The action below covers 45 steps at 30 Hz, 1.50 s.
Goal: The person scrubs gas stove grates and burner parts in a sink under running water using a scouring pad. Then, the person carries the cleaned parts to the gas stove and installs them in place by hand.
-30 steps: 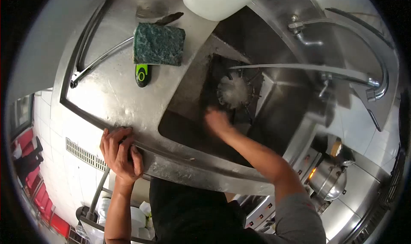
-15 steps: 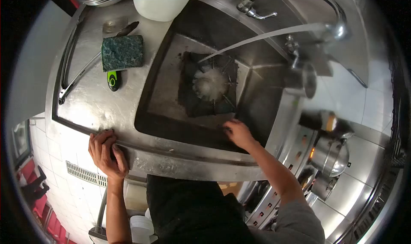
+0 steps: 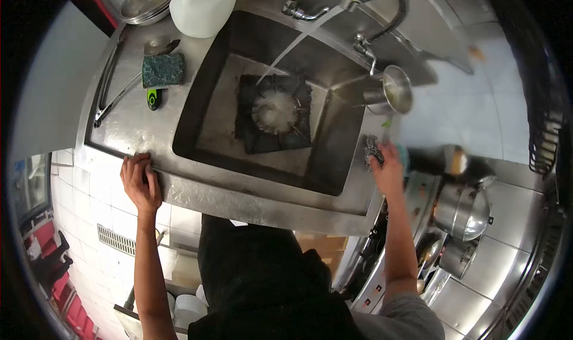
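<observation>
Metal rod (image 3: 117, 98): aslant on desk (image 3: 125, 122), beyond left fingers, slightly to their left.
Left hand (image 3: 141, 185): fingers half curled, laid on front edge of desk; whether clamped there, cannot tell.
Stacked metal pans (image 3: 146, 1): far beyond left fingers.
Scouring pad (image 3: 163, 70), dark green, thick: beyond left fingers, a little to the right; green-and-black handle (image 3: 154, 99) protruding from its near side.
White jug (image 3: 203, 9): far beyond left fingers, right of scouring pad.
Sink (image 3: 194, 122): between left and right fingers.
Burner grate (image 3: 276, 113), dark, square: on sink floor, beyond and between both hands' fingers; wet, under a stream from tap (image 3: 404, 11).
Wire scourer (image 3: 372, 152): touching right fingers, on their left.
Right hand (image 3: 391, 172): fingers and thumb bent, narrowly parted, closed on wire scourer; whether raised off desk, cannot tell.
Metal cup (image 3: 389, 93): just beyond right fingers.
Metal pot (image 3: 462, 212): right of right fingers, well apart.
</observation>
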Available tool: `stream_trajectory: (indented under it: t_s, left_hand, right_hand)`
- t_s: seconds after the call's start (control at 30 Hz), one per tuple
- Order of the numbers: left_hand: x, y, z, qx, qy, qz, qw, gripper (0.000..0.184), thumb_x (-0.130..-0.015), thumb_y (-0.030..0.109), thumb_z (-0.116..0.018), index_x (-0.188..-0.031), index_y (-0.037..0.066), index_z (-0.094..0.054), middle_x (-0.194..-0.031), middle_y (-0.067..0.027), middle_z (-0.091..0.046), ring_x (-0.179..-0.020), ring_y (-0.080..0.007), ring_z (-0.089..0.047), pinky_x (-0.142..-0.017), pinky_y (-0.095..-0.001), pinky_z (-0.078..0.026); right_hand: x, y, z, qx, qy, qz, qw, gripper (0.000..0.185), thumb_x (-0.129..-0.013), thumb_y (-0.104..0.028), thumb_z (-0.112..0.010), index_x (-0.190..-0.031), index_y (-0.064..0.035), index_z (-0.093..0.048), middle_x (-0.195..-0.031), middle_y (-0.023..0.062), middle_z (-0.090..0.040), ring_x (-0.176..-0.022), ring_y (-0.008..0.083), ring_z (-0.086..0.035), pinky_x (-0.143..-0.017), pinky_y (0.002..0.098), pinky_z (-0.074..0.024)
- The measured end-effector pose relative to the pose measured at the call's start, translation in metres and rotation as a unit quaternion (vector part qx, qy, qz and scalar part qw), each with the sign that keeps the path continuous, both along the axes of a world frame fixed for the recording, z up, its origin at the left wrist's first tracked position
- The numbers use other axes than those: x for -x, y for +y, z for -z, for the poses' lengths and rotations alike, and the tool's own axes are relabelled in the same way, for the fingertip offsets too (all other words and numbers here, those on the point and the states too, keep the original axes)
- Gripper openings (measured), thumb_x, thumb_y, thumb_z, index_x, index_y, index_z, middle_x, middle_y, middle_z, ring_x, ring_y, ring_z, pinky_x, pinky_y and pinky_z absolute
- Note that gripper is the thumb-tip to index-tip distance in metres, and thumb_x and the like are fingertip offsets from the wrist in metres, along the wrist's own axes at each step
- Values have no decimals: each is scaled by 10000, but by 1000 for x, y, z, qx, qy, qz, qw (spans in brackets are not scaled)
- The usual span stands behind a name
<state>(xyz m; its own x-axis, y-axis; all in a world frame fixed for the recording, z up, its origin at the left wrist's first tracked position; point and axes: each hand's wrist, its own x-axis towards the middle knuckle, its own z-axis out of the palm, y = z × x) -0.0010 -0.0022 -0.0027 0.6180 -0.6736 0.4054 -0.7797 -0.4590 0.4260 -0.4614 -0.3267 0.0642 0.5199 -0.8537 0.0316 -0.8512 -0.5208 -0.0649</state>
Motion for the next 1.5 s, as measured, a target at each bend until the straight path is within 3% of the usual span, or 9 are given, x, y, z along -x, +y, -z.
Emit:
stream_trajectory:
  t_s: [0.13,0.17,0.27,0.57,0.93,1.0,1.33,1.4,1.5]
  left_hand:
    - [-6,6,11,2,26,18,1000,135,-873,78,-511,-921,15,-621,-1028,-116,-630,-1036,-327,-562,-1049,-460,-339]
    - [-1,0,-2,-3,15,21,1000,131,-874,86,-518,-923,18,-618,-1037,-116,-626,-1049,-332,-552,-1034,-455,-343]
    - [4,-3,-18,-6,4,30,1000,119,-868,110,-546,-924,20,-601,-1051,-127,-610,-1042,-336,-533,-964,-427,-364]
    - [6,-6,-26,-26,21,14,999,180,-812,78,-596,-983,29,-565,-1047,-136,-562,-1017,-331,-512,-933,-422,-366]
    - [-12,7,20,-12,-57,57,997,178,-819,96,-599,-980,35,-552,-1050,-146,-548,-1020,-348,-494,-930,-456,-357]
    - [-6,3,3,-23,15,42,999,190,-814,97,-606,-986,35,-554,-1053,-146,-549,-1021,-352,-492,-928,-464,-355]
    - [-2,-82,-40,66,87,165,980,215,-837,45,-626,-1043,-6,-595,-1055,-197,-590,-974,-341,-569,-849,-389,-460]
    - [-10,-118,-26,-8,373,198,906,183,-942,117,-576,-1078,-4,-596,-965,-88,-635,-886,-172,-597,-800,-313,-484]
    - [-15,-180,-23,53,498,272,821,210,-970,157,-560,-1081,-15,-609,-857,-28,-632,-760,-88,-545,-689,-251,-467]
  right_hand:
    - [-31,3,-32,130,-25,-63,989,398,-827,-185,-685,-1186,-36,-599,-1209,210,-577,-1089,367,-580,-904,466,-475]
    - [-40,4,-35,-50,-124,9,991,363,-876,-205,-649,-1195,-39,-598,-1195,180,-601,-1059,324,-608,-870,409,-503]
    - [-82,-3,-30,-423,-425,52,798,352,-961,-234,-566,-1222,2,-566,-1123,141,-647,-973,234,-659,-786,301,-549]
    - [-255,-72,-53,-631,-655,22,415,246,-954,-73,-463,-1134,92,-497,-1131,245,-580,-1042,354,-612,-894,428,-542]
    - [-289,-109,-65,-657,-614,41,435,225,-915,-7,-488,-1086,138,-491,-1128,268,-581,-1029,358,-621,-943,437,-527]
    - [-289,-102,-70,-572,-554,34,604,261,-938,-62,-503,-1128,117,-491,-1143,244,-602,-1015,325,-639,-929,393,-534]
    - [-290,-98,-75,-474,-573,58,666,171,-890,34,-528,-1060,49,-533,-1103,164,-613,-1002,264,-642,-876,360,-551]
    - [-279,-93,-78,-501,-621,35,602,159,-892,13,-535,-1050,31,-543,-1114,165,-612,-1019,265,-634,-894,354,-540]
    - [-251,-69,-64,-389,-629,57,671,239,-893,-42,-568,-1128,-5,-579,-1123,127,-632,-1017,251,-635,-859,357,-526]
